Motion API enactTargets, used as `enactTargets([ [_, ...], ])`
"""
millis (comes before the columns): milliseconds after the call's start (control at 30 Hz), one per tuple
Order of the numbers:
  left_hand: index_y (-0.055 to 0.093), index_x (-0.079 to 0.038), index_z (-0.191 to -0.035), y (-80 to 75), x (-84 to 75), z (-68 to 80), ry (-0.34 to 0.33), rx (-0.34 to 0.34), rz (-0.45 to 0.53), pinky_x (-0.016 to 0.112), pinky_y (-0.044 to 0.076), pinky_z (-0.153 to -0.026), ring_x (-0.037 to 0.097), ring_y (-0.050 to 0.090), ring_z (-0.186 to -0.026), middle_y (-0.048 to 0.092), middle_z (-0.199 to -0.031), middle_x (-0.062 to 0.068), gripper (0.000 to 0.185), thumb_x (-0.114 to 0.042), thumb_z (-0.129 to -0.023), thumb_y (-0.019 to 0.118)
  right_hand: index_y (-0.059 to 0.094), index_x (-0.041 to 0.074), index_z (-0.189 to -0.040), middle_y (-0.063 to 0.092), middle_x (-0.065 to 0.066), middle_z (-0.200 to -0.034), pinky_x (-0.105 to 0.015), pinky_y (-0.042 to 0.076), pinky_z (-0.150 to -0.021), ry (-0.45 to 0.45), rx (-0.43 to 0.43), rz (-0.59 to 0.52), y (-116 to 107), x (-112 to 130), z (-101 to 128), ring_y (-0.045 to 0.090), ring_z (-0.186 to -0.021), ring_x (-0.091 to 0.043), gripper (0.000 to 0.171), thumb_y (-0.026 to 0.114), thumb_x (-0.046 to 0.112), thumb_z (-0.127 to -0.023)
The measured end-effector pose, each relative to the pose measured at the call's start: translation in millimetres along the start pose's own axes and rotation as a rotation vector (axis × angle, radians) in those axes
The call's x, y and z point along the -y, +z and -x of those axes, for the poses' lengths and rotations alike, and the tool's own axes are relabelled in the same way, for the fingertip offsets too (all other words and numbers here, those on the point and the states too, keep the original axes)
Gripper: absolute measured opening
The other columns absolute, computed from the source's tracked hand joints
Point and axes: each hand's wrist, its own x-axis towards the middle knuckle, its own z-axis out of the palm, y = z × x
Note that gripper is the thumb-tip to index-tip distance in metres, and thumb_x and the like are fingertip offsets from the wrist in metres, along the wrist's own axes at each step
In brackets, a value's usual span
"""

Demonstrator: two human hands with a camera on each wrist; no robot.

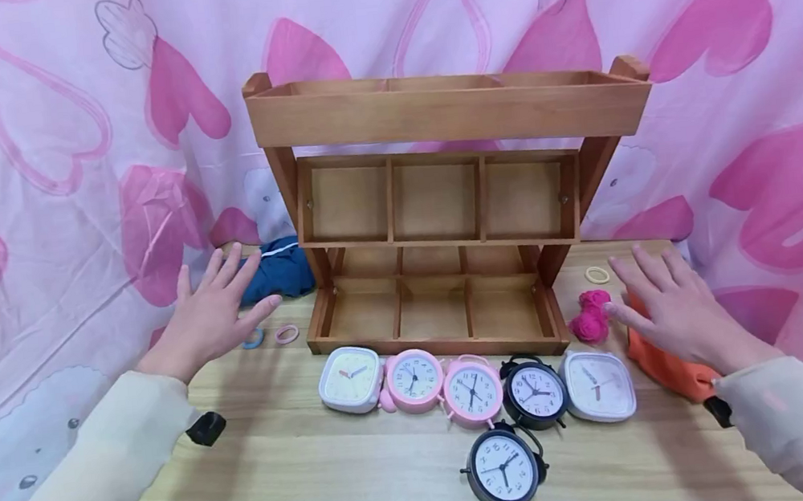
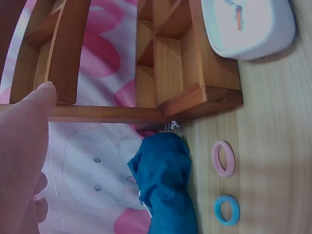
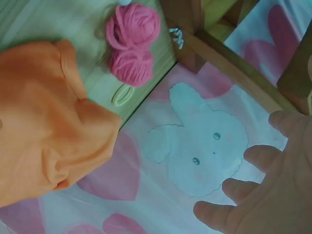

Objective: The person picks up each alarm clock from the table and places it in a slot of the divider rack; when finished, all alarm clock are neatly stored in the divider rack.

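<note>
My left hand (image 1: 213, 310) hovers flat with spread fingers over the table's left side, above a blue hair ring (image 1: 253, 339) and beside a pink hair ring (image 1: 287, 333); it holds nothing. A folded blue cloth (image 1: 278, 270) lies just beyond its fingertips. My right hand (image 1: 671, 308) is spread open above an orange cloth (image 1: 667, 370), touching nothing that I can make out. Pink yarn balls (image 1: 590, 318) and a pale ring (image 1: 596, 274) lie to its left. In the wrist views the blue cloth (image 2: 165, 185), both rings and the orange cloth (image 3: 44, 141) show clearly.
A wooden three-tier organizer (image 1: 442, 214) with empty compartments stands at the table's back centre. Several alarm clocks line up before it: white (image 1: 350, 380), pink (image 1: 414, 380), pink (image 1: 471, 390), black (image 1: 534, 393), white (image 1: 598, 385), and a black one (image 1: 502, 470) nearer me. A pink heart-print curtain hangs behind.
</note>
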Motion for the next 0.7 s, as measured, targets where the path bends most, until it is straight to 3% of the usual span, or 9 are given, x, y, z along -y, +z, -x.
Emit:
enactTargets([
  [167,0.017,-0.014,-0.159,-0.6,-5.6,-15.9,-0.012,0.008,0.086,0.073,-0.006,-0.114,0.041,0.004,-0.152,0.013,-0.165,0.018,0.084,-0.067,-0.096,0.036,0.019,0.012,-0.158,0.017,-0.029,-0.159,-0.076,0.015,-0.109,-0.016,-0.013,-0.016,7,12,15,0.013,-0.142,-0.056,0.085,0.057,0.052,-0.094],
  [300,0.014,-0.014,-0.159,-0.9,-10.4,-32.5,-0.032,0.000,0.244,0.070,-0.001,-0.116,0.043,0.008,-0.151,0.016,-0.164,0.017,0.082,-0.063,-0.098,0.038,0.023,0.010,-0.157,0.022,-0.029,-0.158,-0.075,0.024,-0.105,-0.023,-0.066,-0.101,23,24,31,0.022,-0.140,-0.055,0.086,0.063,0.049,-0.092],
  [433,0.009,-0.021,-0.160,1.7,-14.5,-48.8,-0.083,-0.002,0.414,0.068,0.012,-0.117,0.043,0.013,-0.150,0.015,-0.165,0.014,0.083,-0.065,-0.096,0.039,0.027,0.007,-0.156,0.030,-0.032,-0.153,-0.074,0.029,-0.102,-0.026,-0.146,-0.215,42,35,49,0.033,-0.134,-0.056,0.087,0.070,0.041,-0.089],
  [700,0.004,-0.027,-0.160,13.3,-24.8,-73.5,-0.159,-0.062,0.730,0.063,0.022,-0.118,0.035,0.017,-0.152,0.015,-0.166,0.008,0.090,-0.069,-0.092,0.045,0.034,0.002,-0.151,0.039,-0.032,-0.145,-0.075,0.034,-0.095,0.077,-0.182,-0.296,82,52,77,0.039,-0.126,-0.056,0.096,0.081,0.041,-0.077],
])
